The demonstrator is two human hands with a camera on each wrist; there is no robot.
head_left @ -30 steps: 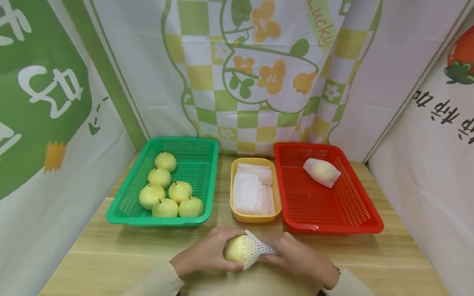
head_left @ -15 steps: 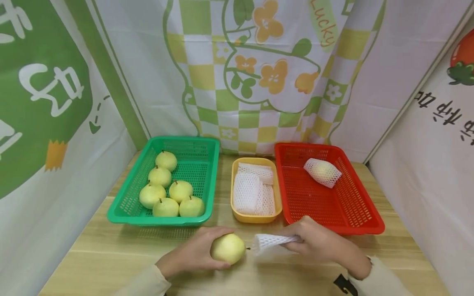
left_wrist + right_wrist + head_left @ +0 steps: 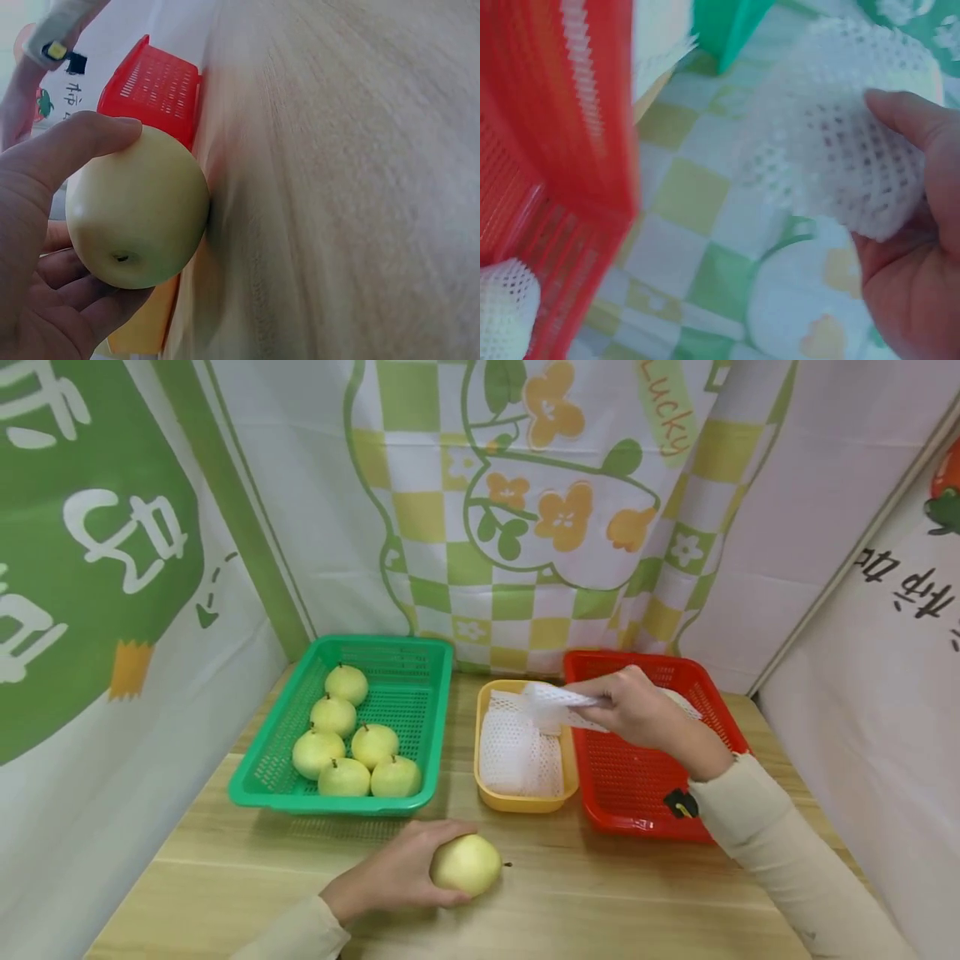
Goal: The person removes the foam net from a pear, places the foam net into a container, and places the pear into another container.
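Note:
My left hand (image 3: 408,872) grips a round yellow-green pear (image 3: 467,865) low over the table's front, its stem pointing right. In the left wrist view the thumb lies over the top of the pear (image 3: 142,206) and the fingers curl beneath. Farther back, my right hand (image 3: 637,710) pinches a white foam fruit net (image 3: 555,700) above the yellow box (image 3: 525,803). Close up in the right wrist view, the foam net (image 3: 840,131) hangs unfilled between thumb and fingers. More folded foam nets (image 3: 517,747) lie in the box.
A green basket (image 3: 438,727) at left holds several bare pears (image 3: 345,777). At right stands a red basket (image 3: 622,822), where a net-wrapped pear (image 3: 506,311) lies, mostly hidden behind my right hand in the head view. Behind them hangs a patterned curtain (image 3: 555,527).
The foam net has come off the pear in my left hand. My right hand has carried it away and up, over the yellow box. The left hand still holds the pear.

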